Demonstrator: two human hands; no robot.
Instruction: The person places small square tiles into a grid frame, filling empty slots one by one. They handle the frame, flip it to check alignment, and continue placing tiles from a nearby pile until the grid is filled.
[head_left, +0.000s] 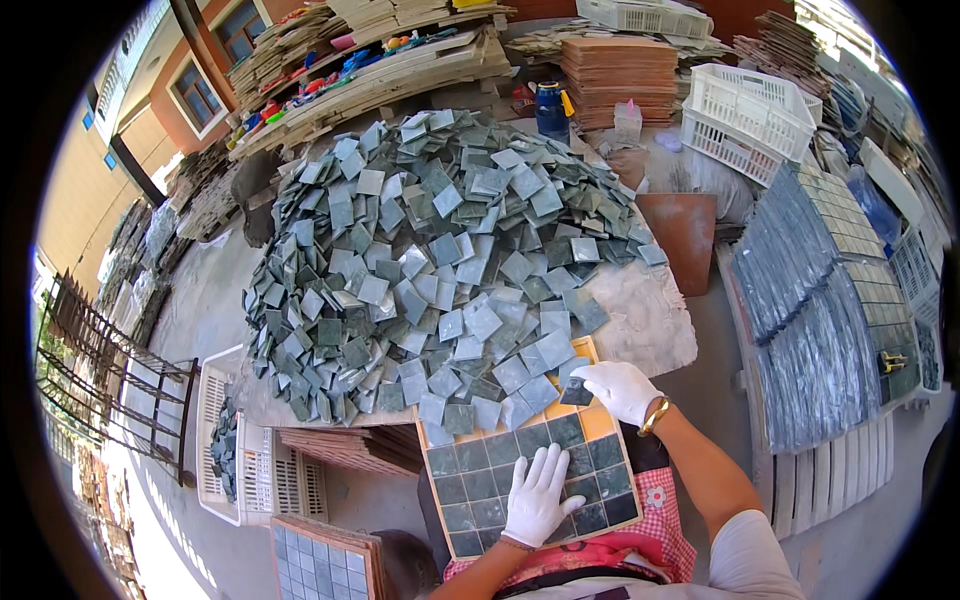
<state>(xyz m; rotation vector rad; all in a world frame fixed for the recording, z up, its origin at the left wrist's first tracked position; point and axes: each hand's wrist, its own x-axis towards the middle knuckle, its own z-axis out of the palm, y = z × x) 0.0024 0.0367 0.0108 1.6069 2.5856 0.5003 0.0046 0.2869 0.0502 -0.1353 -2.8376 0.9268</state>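
Note:
A wooden-edged, yellow-based tray (597, 422) lies tilted across my lap, against the near edge of the table. Rows of dark green square stone tiles (476, 487) fill most of it; bare yellow base shows toward its far right part. My left hand (538, 495), in a white glove, lies on the laid tiles with fingers stretched out. Over the tray's far right corner, my gloved right hand (620, 390) pinches a dark square tile (575, 390) between thumb and fingers. Just beyond the tray rises a big heap of loose green-grey tiles (430, 255).
The heap covers most of a pale table (650, 320). Stacked tile sheets (815, 310) stand on a pallet at right. A white crate (240, 500) with tiles sits at lower left, near a stack of tiled panels (320, 560). White crates (745, 110) and a blue jug (551, 108) stand behind.

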